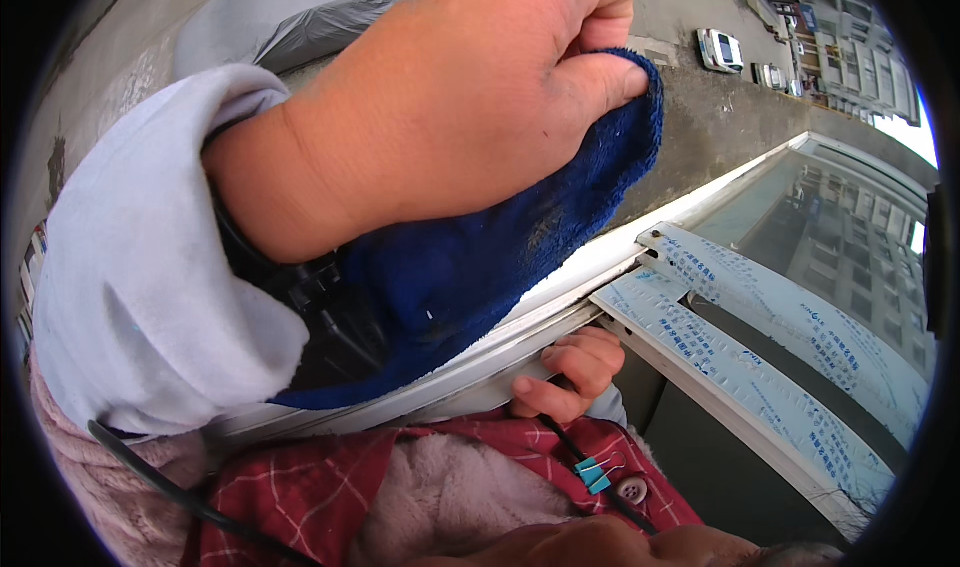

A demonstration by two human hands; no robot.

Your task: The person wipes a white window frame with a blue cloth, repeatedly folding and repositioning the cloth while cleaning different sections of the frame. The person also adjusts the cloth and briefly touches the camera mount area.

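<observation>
My left hand [470, 97] reaches across from the left, thumb and fingers pinched on the upper edge of a dark blue terry cloth [540, 227]. The cloth hangs down along the white window frame [560, 287], with a greyish dirty patch on it. A black device [335, 317] sits at my left wrist, partly under the turned-back light sleeve [170, 257]. Below the frame's inner edge is my right hand [575, 372], its fingers curled close against the frame; whatever lies inside them is hidden.
A window sash with printed blue-white protective film [740, 357] and glass [830, 227] stands at the right. Outside, far below, are a grey covered vehicle [290, 17], a white car [720, 51] and buildings. A black cable [200, 502] and a teal binder clip [592, 474] hang by my red checked clothing.
</observation>
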